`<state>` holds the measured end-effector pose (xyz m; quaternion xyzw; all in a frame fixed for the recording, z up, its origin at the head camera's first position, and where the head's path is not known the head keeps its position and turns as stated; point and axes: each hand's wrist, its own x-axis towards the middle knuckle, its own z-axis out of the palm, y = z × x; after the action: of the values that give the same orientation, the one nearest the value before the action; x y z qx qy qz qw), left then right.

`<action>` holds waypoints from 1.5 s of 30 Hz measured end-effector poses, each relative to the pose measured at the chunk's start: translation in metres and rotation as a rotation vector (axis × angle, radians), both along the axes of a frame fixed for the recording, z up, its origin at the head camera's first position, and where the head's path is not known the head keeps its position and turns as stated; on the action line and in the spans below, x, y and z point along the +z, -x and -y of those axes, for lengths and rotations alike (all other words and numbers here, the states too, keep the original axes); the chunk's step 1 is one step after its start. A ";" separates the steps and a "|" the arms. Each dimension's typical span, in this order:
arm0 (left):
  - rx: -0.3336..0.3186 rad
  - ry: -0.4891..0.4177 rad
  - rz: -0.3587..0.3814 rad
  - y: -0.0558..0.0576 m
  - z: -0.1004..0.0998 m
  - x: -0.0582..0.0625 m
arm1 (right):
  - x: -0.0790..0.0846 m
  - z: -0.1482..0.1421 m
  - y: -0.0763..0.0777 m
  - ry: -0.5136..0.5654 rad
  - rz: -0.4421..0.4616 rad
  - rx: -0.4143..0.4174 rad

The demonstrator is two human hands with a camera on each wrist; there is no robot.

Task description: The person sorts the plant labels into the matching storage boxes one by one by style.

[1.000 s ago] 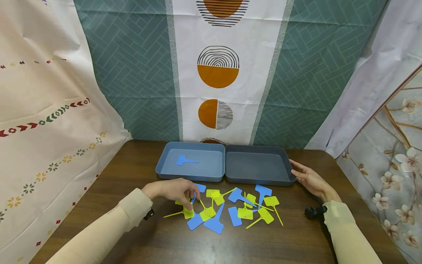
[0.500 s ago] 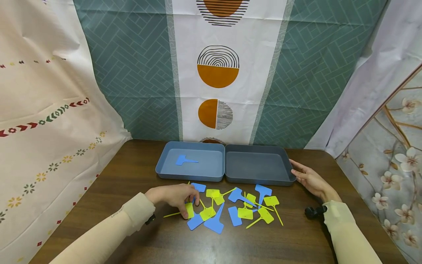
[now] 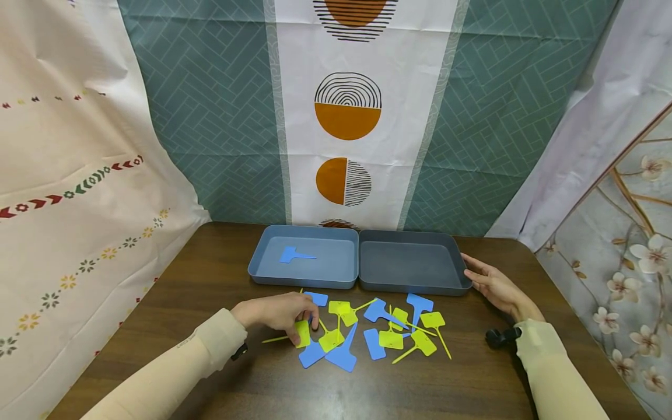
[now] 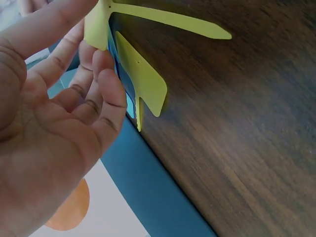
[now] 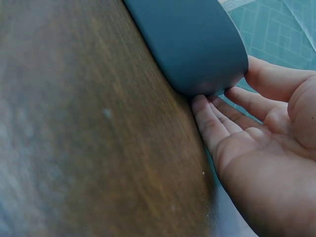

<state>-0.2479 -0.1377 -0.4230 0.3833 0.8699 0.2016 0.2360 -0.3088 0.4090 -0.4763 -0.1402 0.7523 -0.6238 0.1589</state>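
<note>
My left hand [image 3: 278, 311] is over the left part of a scatter of T-shaped plant labels, pinching a yellow plant label [image 3: 303, 334] between thumb and fingers. In the left wrist view that label's pointed stem [image 4: 173, 20] sticks out past the fingers, and another yellow label [image 4: 148, 81] lies just beyond them. Part of the pile is hidden under the hand. My right hand [image 3: 496, 287] touches the right end of the dark grey tray [image 3: 412, 262]. Its fingers are extended, with the fingertips at the tray's lower corner [image 5: 212, 64] in the right wrist view.
A blue-grey tray [image 3: 333, 256] stands against the dark one, with a blue label [image 3: 293, 255] inside. More blue labels [image 3: 342, 353] and yellow labels [image 3: 422, 343] lie overlapping on the brown wooden table [image 3: 420, 391]. A patterned curtain [image 3: 231, 146] hangs behind the trays.
My left hand has moved slightly down towards the near side and closed its fingertips on the yellow label. The right hand and both trays have stayed put.
</note>
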 end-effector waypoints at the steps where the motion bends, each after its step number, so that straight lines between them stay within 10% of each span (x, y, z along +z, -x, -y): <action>1: -0.007 -0.009 -0.006 0.001 0.000 0.000 | 0.000 0.000 0.000 0.006 -0.001 0.000; 26: 0.096 -0.251 0.170 0.019 -0.001 0.015 | -0.003 0.000 0.002 0.062 0.003 -0.001; 45: 0.086 -0.353 0.024 0.044 -0.024 0.042 | 0.000 0.001 0.000 0.071 0.001 -0.001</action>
<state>-0.2919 -0.1135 -0.3815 0.3787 0.8339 0.3654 0.1664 -0.3093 0.4077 -0.4766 -0.1452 0.7297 -0.6502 0.1539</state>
